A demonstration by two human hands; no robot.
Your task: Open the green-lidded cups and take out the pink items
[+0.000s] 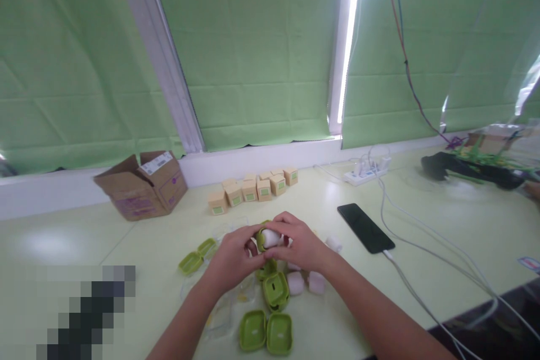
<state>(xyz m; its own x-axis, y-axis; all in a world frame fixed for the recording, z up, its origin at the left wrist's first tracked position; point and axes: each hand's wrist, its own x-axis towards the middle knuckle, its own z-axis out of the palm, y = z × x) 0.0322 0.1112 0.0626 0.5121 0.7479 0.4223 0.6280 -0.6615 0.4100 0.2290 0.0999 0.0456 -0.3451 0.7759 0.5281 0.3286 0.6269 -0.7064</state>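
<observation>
Both hands grip a rounded white case.

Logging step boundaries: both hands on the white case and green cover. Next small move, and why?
Probably press the white case fully into the green cover. Left hand and right hand pinch the pair together above the table, and the white part appears only partly seated, still showing above the green.
</observation>
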